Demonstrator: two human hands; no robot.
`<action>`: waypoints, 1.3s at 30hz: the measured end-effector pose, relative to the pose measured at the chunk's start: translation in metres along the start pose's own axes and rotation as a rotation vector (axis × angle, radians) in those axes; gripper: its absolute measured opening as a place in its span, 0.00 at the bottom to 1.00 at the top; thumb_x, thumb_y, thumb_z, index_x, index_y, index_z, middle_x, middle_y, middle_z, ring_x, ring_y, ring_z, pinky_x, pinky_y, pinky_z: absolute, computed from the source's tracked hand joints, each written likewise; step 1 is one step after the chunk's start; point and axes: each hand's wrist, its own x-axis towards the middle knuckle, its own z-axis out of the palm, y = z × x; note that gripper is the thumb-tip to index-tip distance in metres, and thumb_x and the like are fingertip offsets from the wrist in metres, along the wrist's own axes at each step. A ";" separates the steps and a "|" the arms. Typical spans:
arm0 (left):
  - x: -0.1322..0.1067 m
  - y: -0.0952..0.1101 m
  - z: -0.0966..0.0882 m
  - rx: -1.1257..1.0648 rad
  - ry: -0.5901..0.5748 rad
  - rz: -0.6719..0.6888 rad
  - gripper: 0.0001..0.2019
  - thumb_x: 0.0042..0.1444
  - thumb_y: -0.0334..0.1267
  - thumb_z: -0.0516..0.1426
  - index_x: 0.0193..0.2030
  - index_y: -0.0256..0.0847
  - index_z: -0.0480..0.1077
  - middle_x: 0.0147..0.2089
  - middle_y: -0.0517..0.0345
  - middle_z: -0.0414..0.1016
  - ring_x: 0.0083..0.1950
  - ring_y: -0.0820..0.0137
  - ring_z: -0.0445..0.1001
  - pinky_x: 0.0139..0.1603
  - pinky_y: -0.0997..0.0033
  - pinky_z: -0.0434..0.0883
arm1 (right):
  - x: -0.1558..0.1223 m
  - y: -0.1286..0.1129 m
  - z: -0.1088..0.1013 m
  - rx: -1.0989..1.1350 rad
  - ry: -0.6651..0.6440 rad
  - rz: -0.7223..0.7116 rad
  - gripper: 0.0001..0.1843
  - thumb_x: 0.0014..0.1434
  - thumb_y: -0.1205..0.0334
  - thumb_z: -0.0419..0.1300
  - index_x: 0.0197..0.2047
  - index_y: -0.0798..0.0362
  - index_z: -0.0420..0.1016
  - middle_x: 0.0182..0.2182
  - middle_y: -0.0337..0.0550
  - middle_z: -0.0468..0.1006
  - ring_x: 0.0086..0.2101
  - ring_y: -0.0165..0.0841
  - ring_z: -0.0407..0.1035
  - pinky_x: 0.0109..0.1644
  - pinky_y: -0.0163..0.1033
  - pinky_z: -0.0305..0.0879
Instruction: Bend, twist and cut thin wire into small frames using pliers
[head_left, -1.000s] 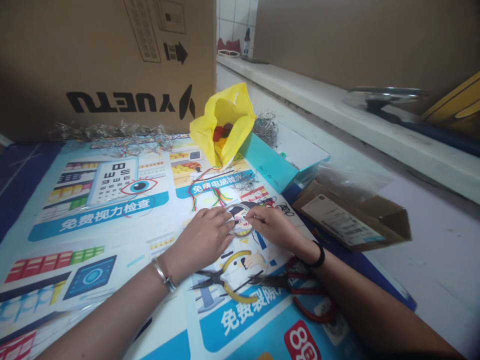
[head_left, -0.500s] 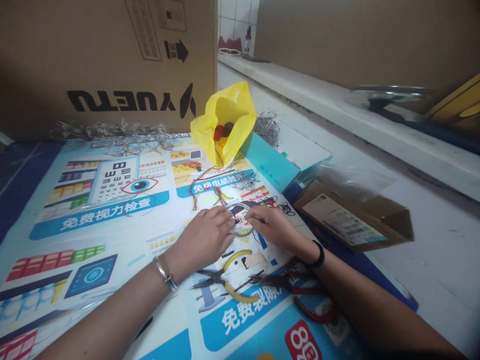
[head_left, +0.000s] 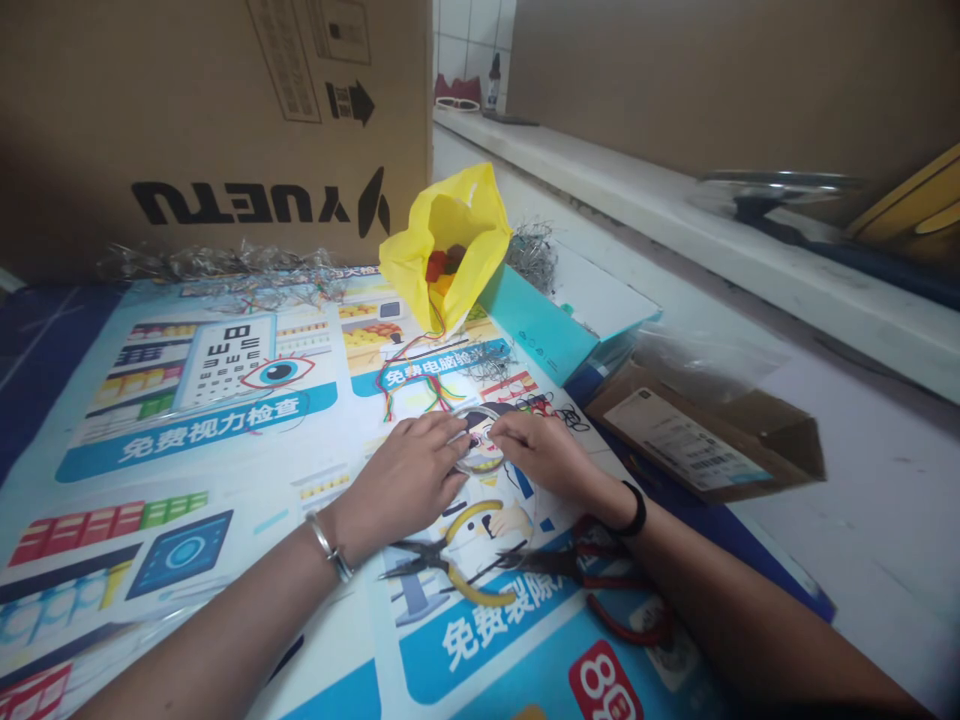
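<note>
Hands [head_left: 409,472] [head_left: 544,455] at ring [head_left: 482,469], opposite edges; both pliers [head_left: 491,598] [head_left: 551,563] near; sheet [head_left: 255,515] spreads leftward

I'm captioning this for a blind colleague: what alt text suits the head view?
A person's right hand pinches a thin ring over a printed sheet, the left hand touching its other side. Yellow-handled pliers and red-handled pliers lie nearer the camera; a yellow bag and a turquoise box sit beyond.
</note>
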 end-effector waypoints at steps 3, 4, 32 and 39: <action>0.000 0.000 -0.001 0.001 -0.002 0.007 0.19 0.60 0.41 0.51 0.56 0.40 0.66 0.60 0.50 0.66 0.62 0.56 0.60 0.58 0.51 0.61 | 0.000 0.000 0.000 -0.021 0.001 0.003 0.09 0.58 0.67 0.52 0.31 0.53 0.73 0.25 0.36 0.74 0.26 0.26 0.65 0.29 0.30 0.53; 0.000 0.000 -0.001 0.004 -0.005 0.008 0.19 0.60 0.41 0.51 0.56 0.40 0.66 0.60 0.50 0.66 0.61 0.56 0.60 0.58 0.51 0.61 | 0.000 0.000 0.000 -0.024 0.002 0.002 0.09 0.58 0.67 0.52 0.31 0.53 0.73 0.25 0.36 0.74 0.26 0.26 0.66 0.29 0.30 0.53; -0.001 -0.002 0.002 -0.022 0.012 0.028 0.18 0.60 0.41 0.52 0.57 0.43 0.66 0.61 0.51 0.65 0.62 0.56 0.59 0.58 0.49 0.59 | 0.000 0.002 0.003 -0.036 0.016 0.018 0.09 0.59 0.65 0.52 0.33 0.52 0.73 0.26 0.38 0.75 0.27 0.28 0.66 0.31 0.31 0.55; 0.000 -0.001 0.001 -0.042 0.038 0.033 0.18 0.61 0.39 0.51 0.58 0.45 0.65 0.61 0.51 0.65 0.63 0.55 0.58 0.58 0.48 0.57 | 0.002 0.007 0.000 0.060 0.002 0.011 0.08 0.58 0.67 0.52 0.31 0.54 0.72 0.25 0.37 0.74 0.27 0.27 0.65 0.30 0.31 0.55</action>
